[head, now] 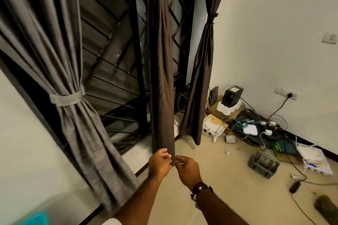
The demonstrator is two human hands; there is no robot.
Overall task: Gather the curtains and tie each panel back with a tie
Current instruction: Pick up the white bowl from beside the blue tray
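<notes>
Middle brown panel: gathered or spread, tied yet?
Gathered, untied: the middle brown panel hangs as a narrow bunch, no tie around it; both hands pinch its bottom.

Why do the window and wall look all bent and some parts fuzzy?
In the head view, the wide lens curves the window frame and walls; the grey curtain at the left edge is smeared; the brown curtain and both hands stay fairly sharp.

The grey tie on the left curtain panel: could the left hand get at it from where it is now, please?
Probably yes. The left hand grips the brown middle panel's bottom edge, so it must let go first; the grey tie lies up and leftward with nothing visible between them.
</notes>
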